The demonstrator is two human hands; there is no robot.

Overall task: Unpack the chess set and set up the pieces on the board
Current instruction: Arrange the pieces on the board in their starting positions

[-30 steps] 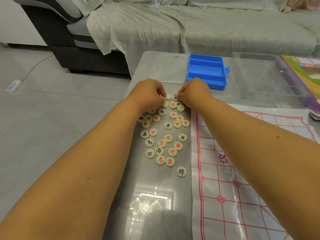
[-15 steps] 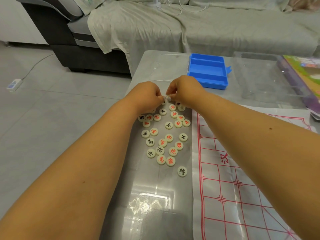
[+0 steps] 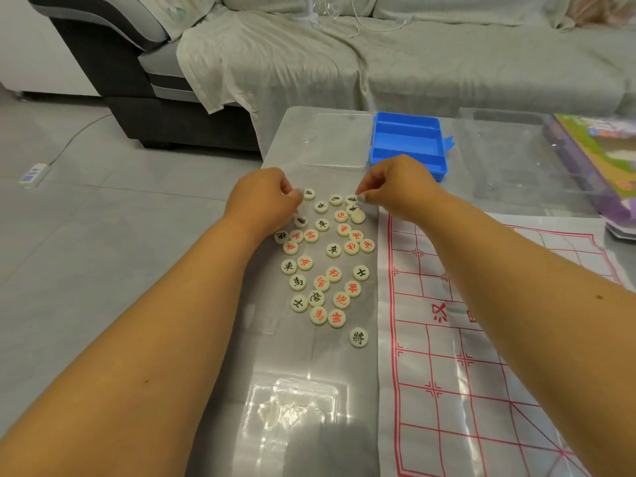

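Heads up: those round cream chess discs (image 3: 323, 259) are packed tight mid-frame on the glass table (image 3: 220, 339), left of the red-lined plastic board sheet (image 3: 481, 339), so you'd easily knock neighbours sliding. Your right hand (image 3: 395, 187) pinches one disc. Your left hand (image 3: 265, 197) is curled at the pile's top; can't tell if it's holding anything.

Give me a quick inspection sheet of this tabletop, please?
Surface: glossy grey table.
Job's things: round cream chess pieces scattered beside the red-lined white board sheet; empty blue plastic box, clear lid beside it.
Clutter: colourful book at right.
Hands: left hand curled among the pieces; right hand pinches a piece.
Cables: white power strip on floor.
Surroundings: cloth-draped sofa.
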